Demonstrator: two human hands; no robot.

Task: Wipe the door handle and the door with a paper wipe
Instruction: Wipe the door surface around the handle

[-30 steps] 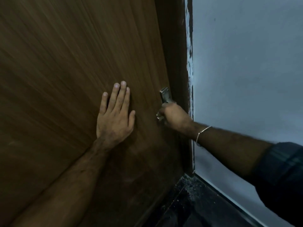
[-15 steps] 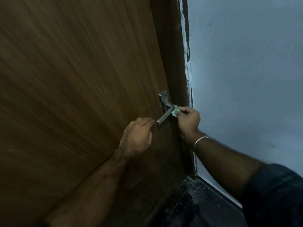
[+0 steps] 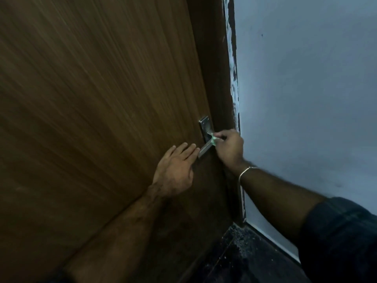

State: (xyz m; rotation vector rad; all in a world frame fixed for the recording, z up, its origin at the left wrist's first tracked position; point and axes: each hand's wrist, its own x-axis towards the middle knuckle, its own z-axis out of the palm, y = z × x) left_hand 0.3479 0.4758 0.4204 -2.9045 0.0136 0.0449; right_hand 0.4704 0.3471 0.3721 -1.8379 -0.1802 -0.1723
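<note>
A brown wooden door point(image 3: 98, 103) fills the left of the view. Its silver lever handle point(image 3: 205, 149) sticks out from a metal backplate point(image 3: 204, 123) near the door's right edge. My right hand point(image 3: 229, 148) pinches a small green paper wipe point(image 3: 214, 139) against the handle's inner end. My left hand point(image 3: 175, 170) lies flat on the door with straight fingers, its fingertips at the free end of the lever.
A dark door frame point(image 3: 216, 64) runs beside the handle, with chipped white paint along its edge. A pale blue-grey wall point(image 3: 306, 88) stands to the right. Dark speckled floor point(image 3: 240, 260) shows at the bottom.
My left hand first lay flat on the door, then gripped the lever's end, and now lies flat again with fingers straight. My right hand let go of the handle and now pinches the wipe against its inner end.
</note>
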